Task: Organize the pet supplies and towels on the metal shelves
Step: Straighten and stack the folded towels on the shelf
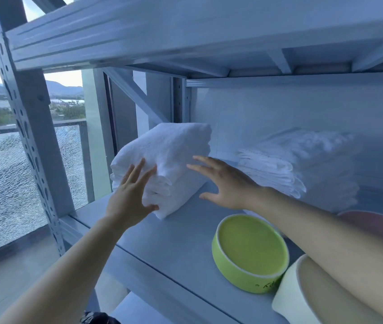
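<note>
Storage corner by balcony window, high up; home or shop back room, can't tell which. Evidence:
- grey-blue slotted-steel shelving rack (29,127), industrial boltless type
- stacks of folded white terry towels (174,146)
- glossy lime-green round pet bowl (251,251), pink bowl (372,225) behind
- crackle-patterned glass balcony panel (3,178) left of rack
- hazy blue hills (64,86) beyond

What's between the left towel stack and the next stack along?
In the head view, only the open right hand reaches between left towel stack and next stack, above bare shelf.
</note>
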